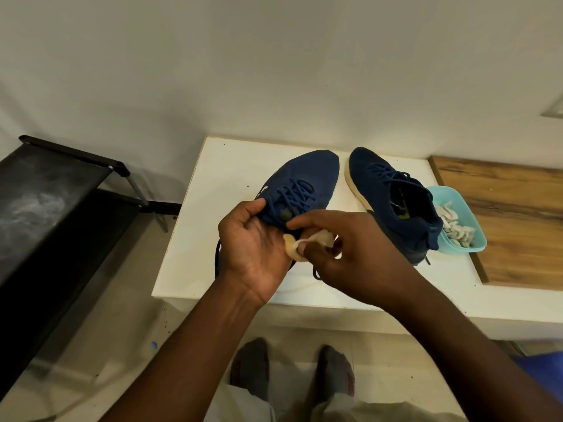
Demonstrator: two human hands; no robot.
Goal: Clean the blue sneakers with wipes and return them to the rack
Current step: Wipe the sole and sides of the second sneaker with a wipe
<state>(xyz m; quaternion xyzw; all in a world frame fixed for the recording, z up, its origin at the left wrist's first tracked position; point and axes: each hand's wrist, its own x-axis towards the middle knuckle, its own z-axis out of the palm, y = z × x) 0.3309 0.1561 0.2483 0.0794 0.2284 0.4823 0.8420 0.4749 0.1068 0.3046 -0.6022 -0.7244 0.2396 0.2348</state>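
Sneaker gripped at its heel by the curled left hand, as the right hand pinches a wipe against it. Its length runs away from the grip, toe toward the wall. Beyond the right hand, a second sneaker stands on the table beside a tub.

Before me stands a white flat-topped table against the wall. On it rests a dark blue knit sneaker with a cream sole, toe to the wall. A small turquoise plastic tub of crumpled white wipes touches its heel side, straddling the edge of a brown wood-grain board covering the table's right part. Whether the second blue sneaker that I hold touches the top, I cannot tell.
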